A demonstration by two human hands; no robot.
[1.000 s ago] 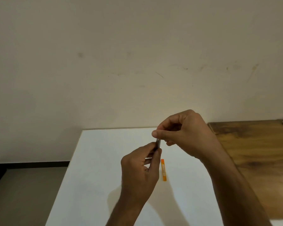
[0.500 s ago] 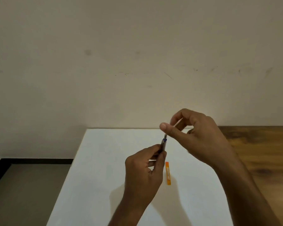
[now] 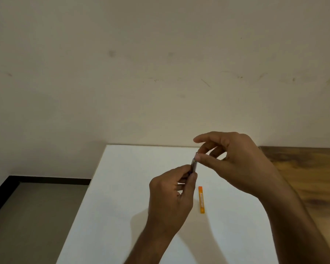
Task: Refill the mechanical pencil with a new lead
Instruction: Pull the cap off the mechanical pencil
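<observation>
My left hand (image 3: 171, 195) grips the lower part of a slim dark mechanical pencil (image 3: 194, 165), held nearly upright above the white table (image 3: 130, 187). Most of its barrel is hidden in my fingers. My right hand (image 3: 236, 161) is at the pencil's top end, where thumb and a curled finger pinch the tip of it while the index finger stretches out above. An orange lead case (image 3: 201, 200) lies flat on the table just right of my left hand, long side pointing away from me.
A brown wooden surface (image 3: 309, 178) adjoins the white table on the right. A plain wall stands right behind the table. To the left, the table edge drops to a grey floor (image 3: 36, 216) with a dark skirting.
My right hand has opened its index finger outward and its thumb has settled on the pencil's top end. My left hand has kept its hold; the view has shifted slightly.
</observation>
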